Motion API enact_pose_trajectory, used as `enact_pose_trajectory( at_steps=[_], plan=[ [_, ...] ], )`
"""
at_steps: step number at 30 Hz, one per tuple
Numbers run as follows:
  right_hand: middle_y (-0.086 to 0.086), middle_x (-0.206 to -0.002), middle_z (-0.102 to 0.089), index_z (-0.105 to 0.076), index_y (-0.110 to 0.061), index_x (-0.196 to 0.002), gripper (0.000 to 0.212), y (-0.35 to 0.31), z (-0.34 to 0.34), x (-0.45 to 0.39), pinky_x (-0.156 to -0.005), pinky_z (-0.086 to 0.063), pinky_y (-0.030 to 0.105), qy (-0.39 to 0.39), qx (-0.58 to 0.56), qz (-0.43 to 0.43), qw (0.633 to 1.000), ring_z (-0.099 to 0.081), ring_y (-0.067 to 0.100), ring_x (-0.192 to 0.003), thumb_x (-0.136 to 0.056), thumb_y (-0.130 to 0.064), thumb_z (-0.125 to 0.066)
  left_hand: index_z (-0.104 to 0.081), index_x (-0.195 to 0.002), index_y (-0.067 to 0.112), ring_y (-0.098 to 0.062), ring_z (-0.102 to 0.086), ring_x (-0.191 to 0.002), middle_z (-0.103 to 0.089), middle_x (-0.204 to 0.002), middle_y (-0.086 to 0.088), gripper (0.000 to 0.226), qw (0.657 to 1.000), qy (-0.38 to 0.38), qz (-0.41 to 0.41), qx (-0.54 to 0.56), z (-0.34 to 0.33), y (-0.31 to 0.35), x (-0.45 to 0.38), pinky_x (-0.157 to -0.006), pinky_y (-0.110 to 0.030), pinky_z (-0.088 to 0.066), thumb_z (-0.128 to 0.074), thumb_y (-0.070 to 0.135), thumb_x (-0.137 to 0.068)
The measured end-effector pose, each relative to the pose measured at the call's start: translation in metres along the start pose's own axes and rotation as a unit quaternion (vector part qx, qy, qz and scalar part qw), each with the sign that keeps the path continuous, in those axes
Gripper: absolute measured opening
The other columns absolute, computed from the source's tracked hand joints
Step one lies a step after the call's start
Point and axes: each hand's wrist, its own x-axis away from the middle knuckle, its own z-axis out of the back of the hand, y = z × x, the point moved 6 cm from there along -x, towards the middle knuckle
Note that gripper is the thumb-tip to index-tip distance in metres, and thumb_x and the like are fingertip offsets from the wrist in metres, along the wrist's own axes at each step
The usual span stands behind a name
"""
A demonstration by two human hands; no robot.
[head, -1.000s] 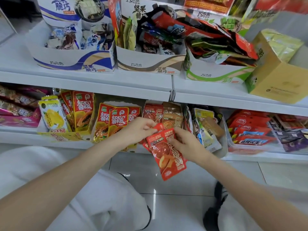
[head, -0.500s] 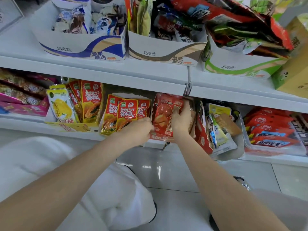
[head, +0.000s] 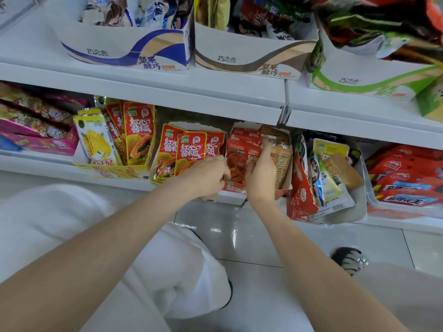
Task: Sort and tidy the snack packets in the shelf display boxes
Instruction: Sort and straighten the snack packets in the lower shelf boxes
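On the lower shelf point(head: 134, 180), a red display box point(head: 279, 191) sits at twelve o'clock from both wrists; the right hand point(head: 261, 174) and left hand point(head: 206, 174) curl round its front red snack packet point(head: 237, 159), apparently squaring it upright among its like.

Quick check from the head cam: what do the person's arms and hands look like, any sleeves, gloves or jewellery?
Both forearms are bare up to the frame edge, with no sleeve in view. The left hand and right hand wear no gloves; no rings, watch or bracelets show at fingers or wrists.

Two hands point(head: 208, 173), three upper display boxes point(head: 251, 56).
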Motion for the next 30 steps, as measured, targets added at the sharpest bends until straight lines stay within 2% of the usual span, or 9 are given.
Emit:
enact_pose_trajectory(
  at_steps=[2,6,10,14,17,20,22,24,30],
  plan=[
    [0.020,-0.118,-0.056,-0.035,-0.005,-0.136,0.050,-0.003,0.004,-0.007,-0.088,-0.041,0.035,-0.007,0.067,0.044,0.997,-0.046,0.031,-0.111,-0.087,0.008,-0.042,-0.064,-0.116,0.016,-0.018,-0.046,-0.116,-0.046,-0.127,-0.001,0.027,1.000,-0.003,0.001,0.001,0.000,0.000,-0.001,-0.101,-0.031,-0.040,-0.053,0.012,-0.091],
    [0.014,-0.137,-0.042,-0.045,-0.011,-0.130,0.041,0.001,0.000,-0.029,-0.100,-0.028,0.044,-0.063,0.282,0.058,0.956,-0.030,0.037,-0.126,-0.090,-0.007,-0.050,-0.064,-0.115,0.016,-0.017,-0.045,-0.118,-0.046,-0.128,-0.001,0.026,1.000,-0.002,0.003,0.005,0.002,0.002,-0.001,-0.100,-0.029,-0.040,-0.053,0.013,-0.091],
    [0.005,-0.141,-0.039,-0.041,-0.018,-0.134,0.047,0.008,0.001,-0.030,-0.105,-0.025,0.048,-0.108,0.254,0.028,0.961,-0.024,0.032,-0.133,-0.089,-0.020,-0.056,-0.065,-0.110,0.014,-0.016,-0.046,-0.114,-0.048,-0.125,-0.001,0.023,1.000,0.008,0.009,0.001,0.001,0.002,-0.003,-0.093,-0.026,-0.040,-0.053,0.012,-0.091],
    [-0.003,-0.154,-0.020,-0.016,-0.023,-0.147,0.061,0.014,0.005,-0.019,-0.112,-0.010,0.054,-0.197,0.286,0.072,0.935,-0.006,0.030,-0.142,-0.094,-0.018,-0.046,-0.066,-0.103,0.011,-0.017,-0.051,-0.105,-0.051,-0.117,-0.003,0.018,0.999,0.022,0.034,-0.013,0.002,0.008,-0.007,-0.084,-0.023,-0.042,-0.053,0.012,-0.091],
    [0.000,-0.157,-0.002,0.005,-0.019,-0.148,0.072,0.018,0.017,-0.016,-0.116,-0.001,0.052,-0.241,0.259,0.084,0.931,0.006,0.030,-0.144,-0.092,-0.009,-0.040,-0.063,-0.111,0.011,-0.020,-0.052,-0.107,-0.051,-0.121,-0.004,0.022,0.998,0.032,0.049,-0.033,0.000,0.013,-0.006,-0.088,-0.027,-0.045,-0.055,0.015,-0.091],
    [0.015,-0.153,-0.019,-0.010,-0.008,-0.147,0.065,0.015,0.038,-0.010,-0.116,-0.016,0.042,-0.253,0.146,0.040,0.956,-0.016,0.033,-0.141,-0.089,-0.002,-0.040,-0.045,-0.133,0.013,-0.022,-0.038,-0.129,-0.039,-0.141,-0.005,0.042,0.995,0.060,0.031,-0.074,0.001,0.019,-0.006,-0.105,-0.035,-0.036,-0.051,0.017,-0.092],
    [0.018,-0.139,-0.043,-0.028,-0.006,-0.141,0.054,0.017,0.044,0.002,-0.104,-0.034,0.036,-0.292,0.114,-0.002,0.950,-0.041,0.033,-0.127,-0.089,0.004,-0.038,-0.032,-0.142,0.014,-0.025,-0.020,-0.140,-0.022,-0.153,-0.007,0.050,0.992,0.043,0.024,-0.117,-0.002,0.022,-0.007,-0.114,-0.039,-0.022,-0.046,0.023,-0.095],
    [0.017,-0.130,-0.052,-0.032,-0.007,-0.137,0.047,0.021,0.040,0.014,-0.098,-0.040,0.035,-0.324,0.103,-0.045,0.939,-0.049,0.032,-0.119,-0.091,0.003,-0.036,-0.027,-0.145,0.016,-0.028,-0.010,-0.143,-0.007,-0.157,-0.007,0.053,0.992,0.002,0.063,-0.107,-0.009,0.018,-0.008,-0.115,-0.040,-0.016,-0.044,0.026,-0.096],
    [0.013,-0.121,-0.056,-0.031,-0.016,-0.132,0.047,0.028,0.008,0.010,-0.101,-0.040,0.049,-0.332,0.080,-0.094,0.935,-0.053,0.033,-0.113,-0.087,-0.007,-0.039,-0.028,-0.145,0.017,-0.026,-0.025,-0.139,-0.013,-0.156,-0.006,0.062,0.996,-0.007,0.071,-0.055,-0.015,0.008,-0.014,-0.110,-0.038,-0.030,-0.057,0.020,-0.090]
  ],
)
